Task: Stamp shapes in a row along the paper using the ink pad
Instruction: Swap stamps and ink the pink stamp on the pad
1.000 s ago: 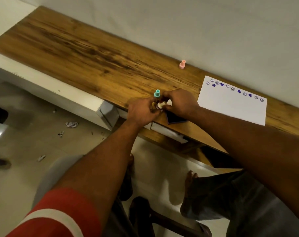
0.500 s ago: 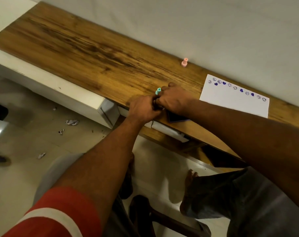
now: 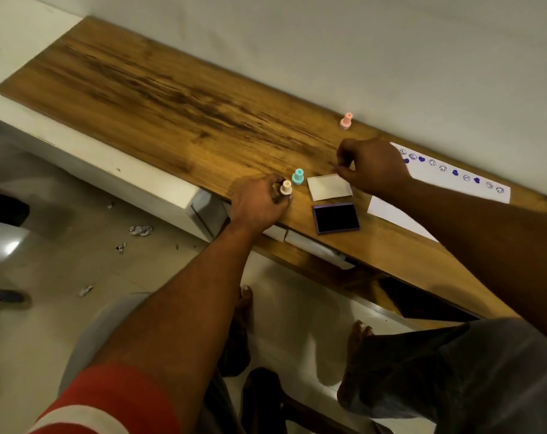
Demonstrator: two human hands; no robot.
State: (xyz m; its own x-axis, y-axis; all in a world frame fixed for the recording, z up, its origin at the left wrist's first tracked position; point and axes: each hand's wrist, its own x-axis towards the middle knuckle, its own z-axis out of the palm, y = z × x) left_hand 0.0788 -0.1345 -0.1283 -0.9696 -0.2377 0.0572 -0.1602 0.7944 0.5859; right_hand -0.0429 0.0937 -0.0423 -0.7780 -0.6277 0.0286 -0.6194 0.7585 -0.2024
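Dim warm light, glare patch on the floor point(image 3: 11, 247), slight blur, wide-angle bowing at edges.

Upper-left stretch of the desk point(image 3: 140, 89) is wide open. Center's cramped though: teal stamp point(image 3: 297, 177), lid point(image 3: 329, 187) and ink pad point(image 3: 336, 218) sit close together, and a pink stamp point(image 3: 346, 121) stands near the wall point(image 3: 360, 42).

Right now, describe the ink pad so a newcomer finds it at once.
On the long wooden desk, look near the front edge, just left of the white paper. The ink pad is the flat rectangle there with a purple rim and near-black centre; the pale lid lying behind it has the same shape but is light.
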